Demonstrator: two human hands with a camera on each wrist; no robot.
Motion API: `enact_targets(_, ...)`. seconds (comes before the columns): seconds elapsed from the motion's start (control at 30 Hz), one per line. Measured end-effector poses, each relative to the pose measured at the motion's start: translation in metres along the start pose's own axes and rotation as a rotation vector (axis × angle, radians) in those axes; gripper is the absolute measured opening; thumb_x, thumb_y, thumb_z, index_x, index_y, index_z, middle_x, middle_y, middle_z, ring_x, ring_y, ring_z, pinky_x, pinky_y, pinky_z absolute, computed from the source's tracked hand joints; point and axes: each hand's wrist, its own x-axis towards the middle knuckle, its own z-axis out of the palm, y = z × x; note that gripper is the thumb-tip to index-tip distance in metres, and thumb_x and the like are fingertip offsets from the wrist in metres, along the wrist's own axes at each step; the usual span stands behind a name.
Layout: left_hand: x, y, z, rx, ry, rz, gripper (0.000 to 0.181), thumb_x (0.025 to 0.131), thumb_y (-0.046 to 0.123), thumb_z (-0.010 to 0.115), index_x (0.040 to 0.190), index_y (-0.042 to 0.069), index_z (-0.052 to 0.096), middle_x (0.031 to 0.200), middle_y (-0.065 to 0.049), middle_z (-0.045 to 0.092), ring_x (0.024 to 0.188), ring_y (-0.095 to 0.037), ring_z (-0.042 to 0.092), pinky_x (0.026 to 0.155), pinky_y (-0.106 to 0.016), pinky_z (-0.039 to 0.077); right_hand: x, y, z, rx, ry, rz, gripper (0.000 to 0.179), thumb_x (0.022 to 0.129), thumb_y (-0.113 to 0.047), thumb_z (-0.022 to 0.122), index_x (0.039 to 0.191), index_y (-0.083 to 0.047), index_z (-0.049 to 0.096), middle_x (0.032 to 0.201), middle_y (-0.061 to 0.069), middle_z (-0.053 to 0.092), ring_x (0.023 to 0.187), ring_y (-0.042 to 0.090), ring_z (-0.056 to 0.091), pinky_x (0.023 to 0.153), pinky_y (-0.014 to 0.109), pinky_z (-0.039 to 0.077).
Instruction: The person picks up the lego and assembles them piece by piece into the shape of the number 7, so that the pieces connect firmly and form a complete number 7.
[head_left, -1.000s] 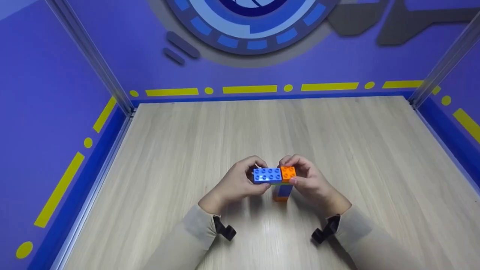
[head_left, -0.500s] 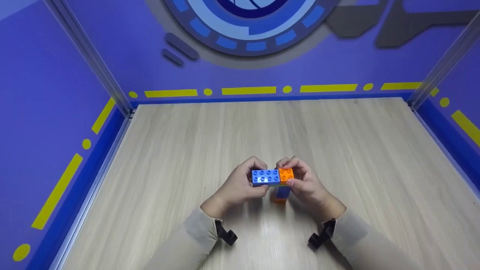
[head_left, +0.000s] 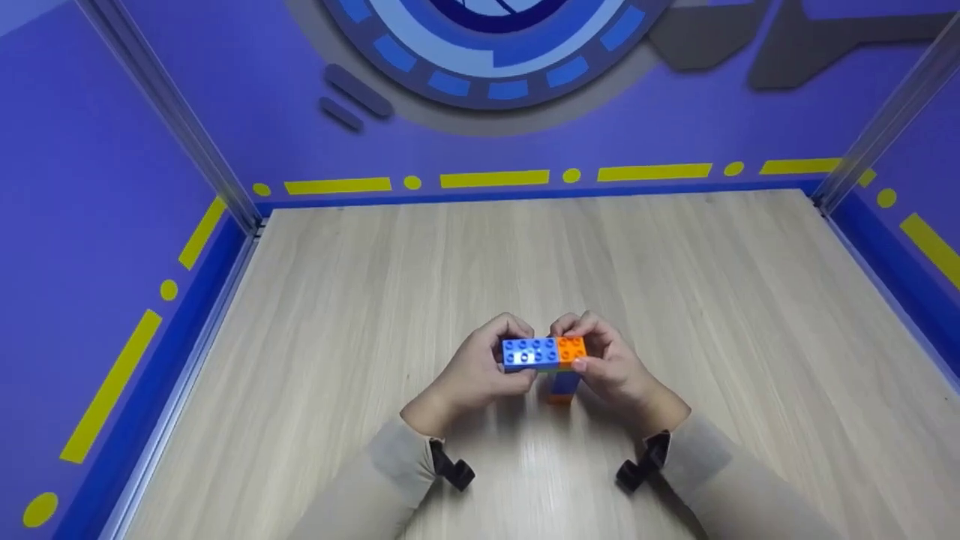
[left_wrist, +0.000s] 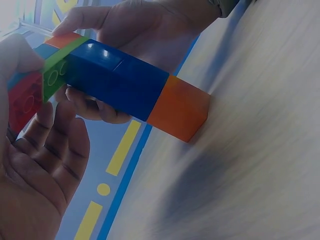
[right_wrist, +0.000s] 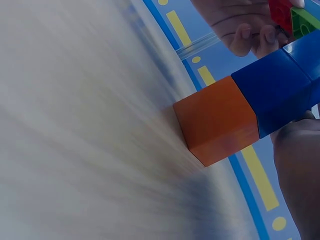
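A structure of joined toy building bricks is between both hands. My left hand (head_left: 476,367) pinches the long blue brick (head_left: 529,352) on top between thumb and fingers. My right hand (head_left: 619,367) grips the small orange brick (head_left: 572,349) beside it. Below the top row, the left wrist view reveals a green brick (left_wrist: 54,77) and a red brick (left_wrist: 22,102) overhanging on the left-hand side. A column of blue bricks (left_wrist: 117,75) runs down to an orange bottom brick (left_wrist: 180,107). Whether that bottom brick touches the table I cannot tell.
The light wood-grain table (head_left: 480,262) surrounds the hands. Blue-purple panels (head_left: 225,112) with yellow markings wall off its back and sides, with metal posts in the corners. A black wrist mount (head_left: 451,466) sits on the left sleeve, another (head_left: 643,463) on the right.
Both hands and the brick structure have shifted very slightly left in the view, along with the background. Both grips stay the same.
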Motion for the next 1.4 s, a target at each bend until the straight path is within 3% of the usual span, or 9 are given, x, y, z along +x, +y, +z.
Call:
enact_targets(0.23,-0.001,0.000,-0.004,0.038,0.012,-0.003,0.039,0.088,0.005,0.084,0.121,0.000,0.064,0.125,-0.011,0.066,0.102,-0.014,0.065,0.086,-0.022,0.059,-0.001,0.002,-0.009,0.077,-0.074,0.004,0.038,0.108,0.004,0.065,0.140,-0.014,0.072,0.146,0.001,0.065,0.130,0.015,0.063,0.111,0.022,0.059)
enact_targets(0.4,0.001,-0.004,-0.010,0.053,0.084,-0.030,0.043,0.091,0.011,0.089,0.128,0.002,0.068,0.121,-0.011,0.070,0.100,-0.015,0.066,0.085,-0.024,0.059,-0.003,0.001,-0.017,0.119,0.010,0.089,0.045,0.108,0.000,0.070,0.150,-0.016,0.074,0.145,-0.002,0.074,0.130,0.013,0.070,0.115,0.025,0.057)
enact_targets(0.63,0.002,-0.011,-0.016,0.097,0.302,-0.048,0.043,0.094,0.020,0.094,0.129,0.011,0.072,0.107,-0.004,0.068,0.088,-0.016,0.062,0.073,-0.021,0.054,-0.005,0.002,-0.020,-0.121,0.228,0.250,0.055,0.106,0.007,0.066,0.152,-0.023,0.069,0.146,-0.006,0.074,0.134,0.010,0.069,0.121,0.026,0.053)
enact_targets(0.77,0.004,-0.014,-0.016,0.128,0.376,-0.042,0.044,0.093,0.026,0.096,0.130,0.013,0.076,0.107,-0.002,0.065,0.084,-0.013,0.058,0.069,-0.019,0.049,-0.006,0.005,-0.020,-0.282,0.304,0.255,0.060,0.101,0.012,0.068,0.156,-0.010,0.062,0.144,-0.006,0.073,0.132,0.012,0.067,0.118,0.024,0.054)
enact_targets(0.93,0.006,-0.016,-0.018,0.114,0.367,-0.033,0.051,0.095,0.023,0.094,0.140,0.008,0.075,0.114,-0.006,0.066,0.083,-0.012,0.059,0.067,-0.018,0.049,-0.008,0.005,-0.021,-0.428,0.352,0.245,0.062,0.098,0.012,0.070,0.158,0.005,0.054,0.139,-0.007,0.074,0.126,0.012,0.068,0.111,0.024,0.058)
enact_targets(1.13,0.008,-0.017,-0.022,0.071,0.334,0.006,0.055,0.098,0.009,0.084,0.150,0.004,0.064,0.129,-0.015,0.069,0.083,-0.012,0.062,0.070,-0.018,0.053,-0.005,0.003,-0.020,-0.448,0.442,0.261,0.068,0.094,0.016,0.069,0.159,0.009,0.050,0.138,-0.003,0.072,0.121,0.016,0.068,0.106,0.024,0.060)
enact_targets(1.4,0.010,-0.019,-0.025,0.067,0.378,-0.022,0.043,0.101,0.011,0.084,0.141,0.009,0.070,0.136,-0.012,0.076,0.088,-0.013,0.067,0.076,-0.019,0.056,-0.004,0.005,-0.020,-0.502,0.451,0.241,0.078,0.090,0.021,0.065,0.165,0.014,0.043,0.138,0.001,0.070,0.119,0.018,0.069,0.103,0.024,0.060)
